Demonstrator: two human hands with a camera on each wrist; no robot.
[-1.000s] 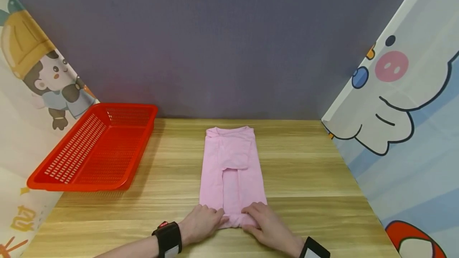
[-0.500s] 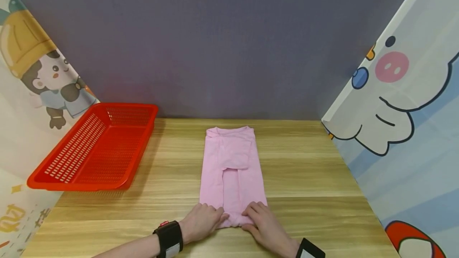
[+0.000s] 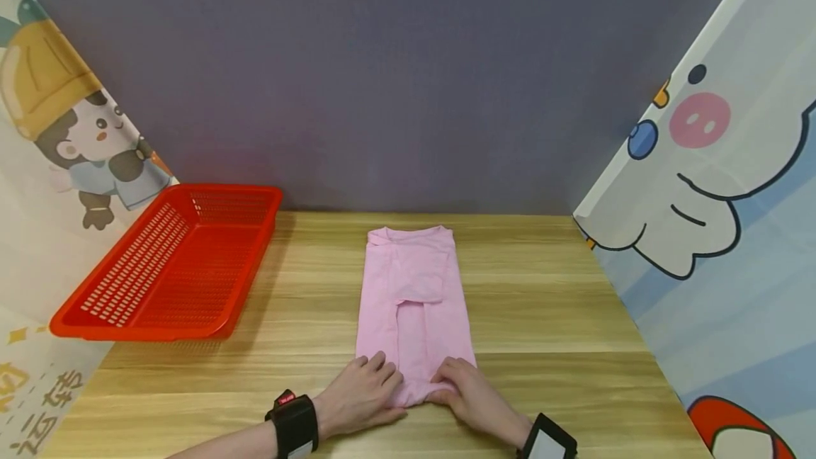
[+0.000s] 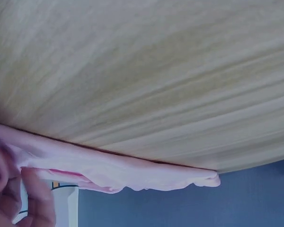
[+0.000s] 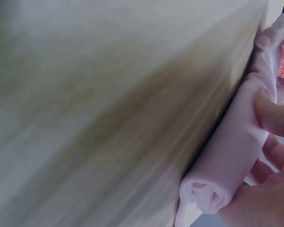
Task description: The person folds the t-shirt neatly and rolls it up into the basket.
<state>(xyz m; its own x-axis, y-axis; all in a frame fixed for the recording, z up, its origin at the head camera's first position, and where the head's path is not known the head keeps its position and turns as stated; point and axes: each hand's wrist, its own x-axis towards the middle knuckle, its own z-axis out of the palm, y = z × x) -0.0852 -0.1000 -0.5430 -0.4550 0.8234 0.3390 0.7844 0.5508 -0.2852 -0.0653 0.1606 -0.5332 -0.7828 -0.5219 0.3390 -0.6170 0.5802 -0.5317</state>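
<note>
A pink shirt (image 3: 414,282), folded into a long strip, lies on the table with its neckline at the far end. Its near end is turned up into a small roll (image 5: 227,146), whose spiral end shows in the right wrist view. The right hand (image 3: 474,399) pinches this rolled edge at the right, thumb on the near side and fingers over the top. At the left corner, the left hand (image 3: 363,392) holds the same edge, its fingers lying over the cloth and its thumb along the near side. In the left wrist view its curled fingers (image 4: 38,196) touch the pink cloth.
A red plastic basket (image 3: 232,296) with perforated sides stands at the left of the wood-grain table (image 3: 542,303). A grey panel (image 3: 408,76) rises along the back edge. Printed cartoon sheets (image 3: 688,232) flank both sides.
The left hand's fingers have lifted and spread further over the cloth, its thumb moving lower. The right hand has raised the near edge slightly into a more visible roll. The basket stays put.
</note>
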